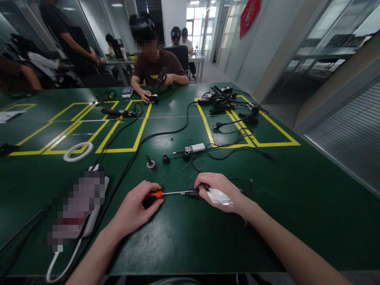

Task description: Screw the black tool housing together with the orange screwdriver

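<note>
Cradling the orange-handled screwdriver (159,194) loosely, left fingers (154,186) could let its shaft slip against the black piece (194,194) pinched between right fingers (204,179).

The table (178,245) was dark green, its tape (115,150) yellow; the ring (78,152) was white, the screwdriver handle (159,194) orange, the cable (154,135) black, the banner (249,16) red.

So both my bare forearms come in from the bottom corners and angle toward the middle. My left hand (138,206) has thumb and fingers curved in a loose C, tips apart. My right hand (218,192) is palm down, fingers curled under, wrist pretty much in line with the arm.
</note>
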Action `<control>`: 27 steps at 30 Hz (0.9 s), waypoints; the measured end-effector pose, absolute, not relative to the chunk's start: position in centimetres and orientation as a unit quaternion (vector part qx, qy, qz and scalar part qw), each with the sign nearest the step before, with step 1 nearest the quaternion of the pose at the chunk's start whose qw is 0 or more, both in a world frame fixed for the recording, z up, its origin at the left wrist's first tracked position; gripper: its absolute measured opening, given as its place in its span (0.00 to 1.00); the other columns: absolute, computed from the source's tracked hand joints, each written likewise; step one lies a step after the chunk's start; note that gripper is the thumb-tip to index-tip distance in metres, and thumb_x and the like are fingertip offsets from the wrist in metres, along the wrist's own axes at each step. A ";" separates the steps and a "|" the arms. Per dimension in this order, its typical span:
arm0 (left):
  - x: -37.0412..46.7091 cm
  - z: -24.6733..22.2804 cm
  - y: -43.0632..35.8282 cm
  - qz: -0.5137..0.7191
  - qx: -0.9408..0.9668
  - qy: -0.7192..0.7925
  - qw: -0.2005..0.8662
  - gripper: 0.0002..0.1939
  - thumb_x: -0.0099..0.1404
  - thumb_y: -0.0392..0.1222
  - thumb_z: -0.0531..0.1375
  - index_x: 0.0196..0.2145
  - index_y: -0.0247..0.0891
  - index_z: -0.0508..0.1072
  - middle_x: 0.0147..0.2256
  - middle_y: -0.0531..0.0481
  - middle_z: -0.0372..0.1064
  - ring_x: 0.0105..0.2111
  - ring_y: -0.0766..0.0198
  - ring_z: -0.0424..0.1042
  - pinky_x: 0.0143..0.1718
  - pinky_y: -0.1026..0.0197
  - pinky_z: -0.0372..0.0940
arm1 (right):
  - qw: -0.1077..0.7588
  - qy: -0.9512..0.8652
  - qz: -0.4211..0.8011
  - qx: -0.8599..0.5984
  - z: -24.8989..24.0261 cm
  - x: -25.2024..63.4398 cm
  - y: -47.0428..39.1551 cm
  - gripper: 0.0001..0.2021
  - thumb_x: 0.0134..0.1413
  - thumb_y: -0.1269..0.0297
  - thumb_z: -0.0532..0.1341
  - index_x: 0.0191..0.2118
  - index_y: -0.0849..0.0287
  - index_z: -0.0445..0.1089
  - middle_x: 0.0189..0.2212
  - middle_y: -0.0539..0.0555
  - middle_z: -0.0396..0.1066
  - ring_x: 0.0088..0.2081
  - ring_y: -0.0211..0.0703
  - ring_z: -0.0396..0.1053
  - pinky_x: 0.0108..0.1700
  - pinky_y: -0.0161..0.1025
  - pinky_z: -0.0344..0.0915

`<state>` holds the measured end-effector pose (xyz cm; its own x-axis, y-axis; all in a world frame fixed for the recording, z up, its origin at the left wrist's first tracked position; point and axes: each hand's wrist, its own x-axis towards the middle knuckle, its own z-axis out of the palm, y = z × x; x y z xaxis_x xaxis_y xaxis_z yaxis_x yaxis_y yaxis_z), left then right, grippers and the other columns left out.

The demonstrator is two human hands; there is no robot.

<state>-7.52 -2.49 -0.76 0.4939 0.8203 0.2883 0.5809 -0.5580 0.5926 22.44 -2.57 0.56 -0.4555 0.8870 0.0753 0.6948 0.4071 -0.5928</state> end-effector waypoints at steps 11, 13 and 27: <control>-7.6 -0.5 -2.3 0.290 0.851 0.393 0.196 0.08 0.74 0.44 0.61 0.43 0.40 0.78 0.36 0.48 0.77 0.36 0.60 0.76 0.39 0.59 0.71 | 0.187 -0.815 0.248 -0.489 0.9 22.4 -2.6 0.06 0.56 0.74 0.60 0.34 0.58 0.73 0.33 0.53 0.76 0.35 0.43 0.73 0.40 0.37 0.65; -7.7 -0.6 -2.2 0.294 0.852 0.389 0.190 0.09 0.74 0.45 0.60 0.44 0.40 0.79 0.37 0.47 0.78 0.37 0.60 0.76 0.40 0.59 0.72 | 0.187 -0.817 0.245 -0.487 0.8 22.4 -2.6 0.06 0.56 0.74 0.60 0.34 0.58 0.73 0.33 0.53 0.76 0.35 0.43 0.73 0.40 0.37 0.65; -7.6 -0.9 -2.5 0.300 0.839 0.412 0.190 0.12 0.72 0.46 0.62 0.49 0.41 0.78 0.39 0.48 0.76 0.37 0.61 0.77 0.39 0.61 0.72 | 0.195 -0.820 0.235 -0.484 0.3 22.5 -2.5 0.06 0.56 0.74 0.60 0.34 0.58 0.73 0.33 0.52 0.76 0.34 0.42 0.73 0.39 0.37 0.64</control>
<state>-7.61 -2.45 -0.85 0.4800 0.8057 0.3470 0.5783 -0.5880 0.5655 22.48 -2.52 0.35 -0.4546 0.8859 0.0927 0.7025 0.4206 -0.5740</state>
